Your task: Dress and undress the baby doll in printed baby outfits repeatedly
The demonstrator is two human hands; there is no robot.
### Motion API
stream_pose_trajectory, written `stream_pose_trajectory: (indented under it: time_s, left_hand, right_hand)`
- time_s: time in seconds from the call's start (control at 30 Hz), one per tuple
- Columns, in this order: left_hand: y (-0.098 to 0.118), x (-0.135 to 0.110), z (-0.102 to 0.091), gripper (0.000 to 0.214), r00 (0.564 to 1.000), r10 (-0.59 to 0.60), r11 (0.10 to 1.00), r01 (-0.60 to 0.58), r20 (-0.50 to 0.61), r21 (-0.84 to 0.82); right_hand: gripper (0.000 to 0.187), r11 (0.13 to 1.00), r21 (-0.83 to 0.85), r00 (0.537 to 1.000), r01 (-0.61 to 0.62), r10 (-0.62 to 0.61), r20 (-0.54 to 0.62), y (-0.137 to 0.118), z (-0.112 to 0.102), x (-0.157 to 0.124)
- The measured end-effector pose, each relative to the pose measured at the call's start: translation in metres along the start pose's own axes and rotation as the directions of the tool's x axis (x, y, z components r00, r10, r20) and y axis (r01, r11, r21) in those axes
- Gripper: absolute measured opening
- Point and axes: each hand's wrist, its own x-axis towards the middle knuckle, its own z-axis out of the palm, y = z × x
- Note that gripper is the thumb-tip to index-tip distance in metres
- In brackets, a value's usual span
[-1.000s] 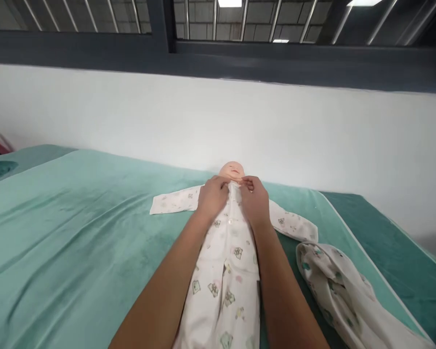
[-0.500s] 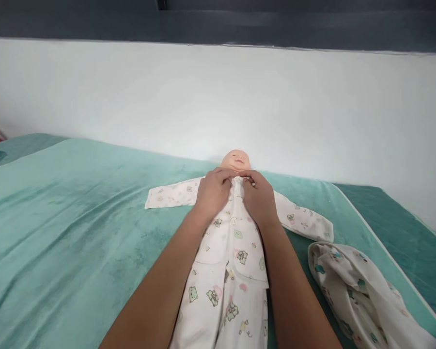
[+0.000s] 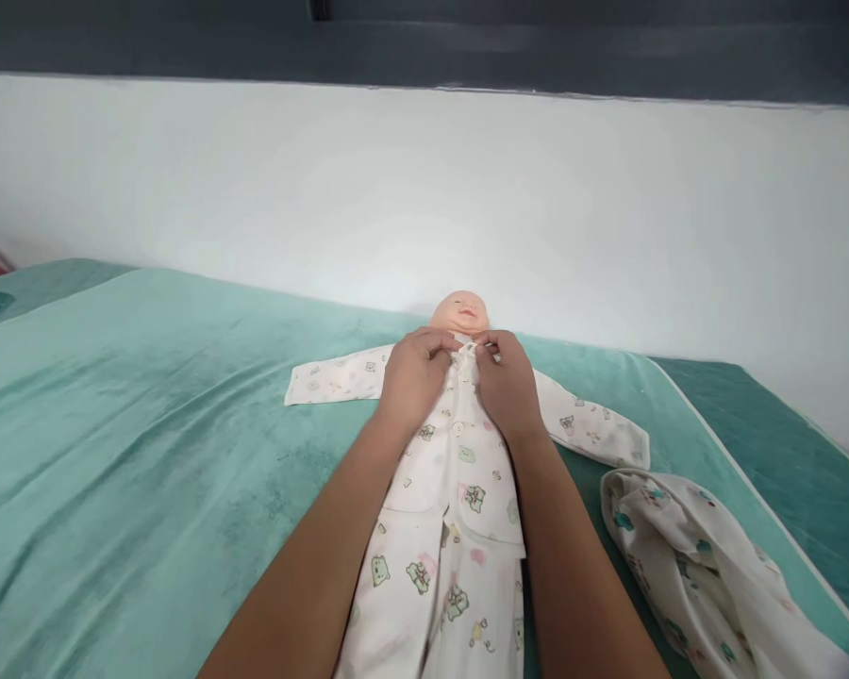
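A baby doll [image 3: 461, 309] lies on its back, head toward the wall. It wears a white baby shirt [image 3: 424, 471] printed with small bears, its sleeves spread to both sides, and matching pants [image 3: 396, 604]. At the collar, my left hand [image 3: 417, 372] pinches the left edge of the shirt's front opening. Close beside it, my right hand [image 3: 506, 377] pinches the other edge at the neck. The fingertips nearly meet over the top of the opening. A button [image 3: 457, 428] shows lower on the chest.
A crumpled white printed cloth [image 3: 707, 566] lies at the right, near the shirt's sleeve. Green bedding [image 3: 170, 424] spreads under everything. A white wall [image 3: 424, 198] stands behind the doll's head, with a dark band [image 3: 424, 52] above it.
My fingers have shifted slightly at the collar, and the edge between them is lifted a little. Both hands stay at the neck; the doll lies almost as before.
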Motion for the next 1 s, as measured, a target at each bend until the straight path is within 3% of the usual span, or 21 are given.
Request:
stream_pose_trajectory:
  time_s: [0.33, 0.63, 0.87, 1.0]
  left_hand:
    - [0.009, -0.012, -0.004, 0.027, 0.999, -0.001, 1.0, 0.0, 0.045, 0.023]
    - [0.016, -0.031, -0.013, 0.026, 0.993, -0.012, 1.0, 0.01, 0.115, 0.014]
    - [0.021, -0.045, -0.02, 0.025, 0.989, -0.025, 1.0, 0.026, 0.144, -0.006]
    - [0.019, -0.045, -0.021, 0.023, 0.989, -0.014, 1.0, 0.016, 0.146, -0.013]
  right_hand:
    - [0.009, 0.986, 0.163, 0.999, -0.04, 0.044, -0.016, -0.008, -0.002, -0.003]
    - [0.017, 0.99, 0.139, 0.999, 0.039, -0.042, 0.024, -0.019, -0.01, -0.025]
    - [0.013, 0.98, 0.199, 0.998, 0.007, -0.02, 0.061, -0.019, -0.015, -0.043]
    - [0.011, 0.96, 0.268, 0.99, -0.076, 0.042, 0.131, -0.018, -0.021, -0.051]
